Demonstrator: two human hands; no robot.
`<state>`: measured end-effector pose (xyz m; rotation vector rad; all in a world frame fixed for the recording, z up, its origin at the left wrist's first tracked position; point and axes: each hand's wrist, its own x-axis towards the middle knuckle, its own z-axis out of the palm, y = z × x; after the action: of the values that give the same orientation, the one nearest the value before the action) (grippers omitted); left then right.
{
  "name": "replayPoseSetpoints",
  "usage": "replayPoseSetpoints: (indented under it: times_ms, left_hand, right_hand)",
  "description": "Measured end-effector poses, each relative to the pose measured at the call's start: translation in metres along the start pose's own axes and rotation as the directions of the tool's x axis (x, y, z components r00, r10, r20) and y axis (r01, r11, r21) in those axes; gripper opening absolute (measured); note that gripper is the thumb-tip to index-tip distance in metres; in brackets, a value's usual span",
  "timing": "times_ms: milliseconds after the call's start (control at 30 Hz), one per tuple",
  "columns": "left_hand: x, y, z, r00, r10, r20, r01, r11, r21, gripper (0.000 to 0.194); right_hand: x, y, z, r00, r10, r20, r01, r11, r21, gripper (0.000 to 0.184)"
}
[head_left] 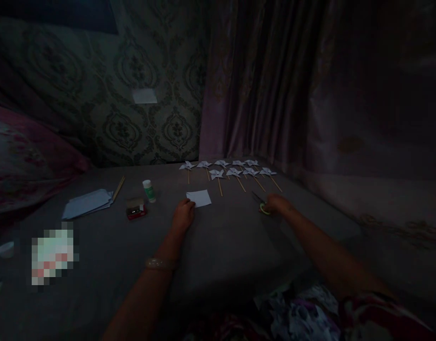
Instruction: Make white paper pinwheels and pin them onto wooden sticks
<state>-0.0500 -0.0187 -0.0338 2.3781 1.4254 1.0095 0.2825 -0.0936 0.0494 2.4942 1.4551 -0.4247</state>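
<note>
My left hand [183,214] rests on the grey bed surface with its fingers curled, touching the near left corner of a small white paper square [199,198]. My right hand [277,204] lies further right, closed over the green handles of a pair of scissors [259,202] whose blades point away to the left. Beyond both hands, several white paper pinwheels on wooden sticks [227,172] lie in two rows.
A white glue bottle with a green label [148,191], a small red box [136,209], a stack of white paper sheets [87,202] and some wooden sticks [119,188] lie at the left. A pink pillow [22,156], patterned wall and curtains [292,94] ring the bed.
</note>
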Motion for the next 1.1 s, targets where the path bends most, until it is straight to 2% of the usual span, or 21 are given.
replayPoseSetpoints:
  times_ms: [133, 233, 367, 500, 600, 667, 767, 900, 1100]
  left_hand:
    - [0.003, -0.004, 0.004, 0.999, 0.019, 0.036, -0.023, 0.995, 0.092, 0.031]
    - [0.005, -0.002, 0.003, 0.999, 0.021, 0.043, -0.026, 0.992, 0.123, 0.032]
    - [0.005, 0.001, 0.001, 0.999, 0.028, 0.028, -0.031, 0.991, 0.132, 0.032]
    - [0.004, 0.003, 0.001, 1.000, 0.005, 0.018, -0.007, 0.990, 0.142, 0.031]
    - [0.004, 0.005, 0.000, 1.000, -0.017, 0.018, 0.015, 0.993, 0.116, 0.030]
    - [0.004, 0.007, -0.003, 0.997, -0.071, -0.009, 0.072, 0.994, 0.080, 0.029]
    - [0.004, 0.009, -0.009, 0.984, -0.171, -0.053, 0.171, 0.985, -0.013, 0.028]
    - [0.004, 0.007, -0.014, 0.941, -0.327, -0.091, 0.313, 0.939, -0.142, 0.024]
    - [0.002, 0.001, -0.013, 0.870, -0.461, -0.173, 0.384, 0.855, -0.349, 0.016]
  right_hand:
    - [-0.006, 0.007, 0.002, 1.000, 0.010, -0.017, -0.010, 0.999, 0.034, 0.036]
    - [-0.015, 0.010, 0.011, 0.994, 0.008, -0.109, -0.002, 0.999, 0.051, 0.039]
    - [-0.034, 0.007, 0.033, 0.960, 0.006, -0.279, 0.010, 0.998, 0.056, 0.034]
    - [-0.048, 0.001, 0.054, 0.928, 0.017, -0.373, 0.002, 0.999, 0.051, 0.034]
    - [-0.050, 0.002, 0.060, 0.906, 0.026, -0.422, -0.004, 0.999, 0.051, 0.033]
    - [-0.047, 0.005, 0.061, 0.888, 0.012, -0.459, 0.009, 0.999, 0.043, 0.034]
    - [-0.040, 0.010, 0.058, 0.906, -0.007, -0.422, 0.018, 1.000, 0.023, 0.033]
    - [-0.030, 0.015, 0.057, 0.923, -0.021, -0.383, 0.023, 1.000, 0.000, 0.035]
    - [-0.023, 0.029, 0.062, 0.932, -0.033, -0.362, 0.044, 0.999, 0.022, 0.046]
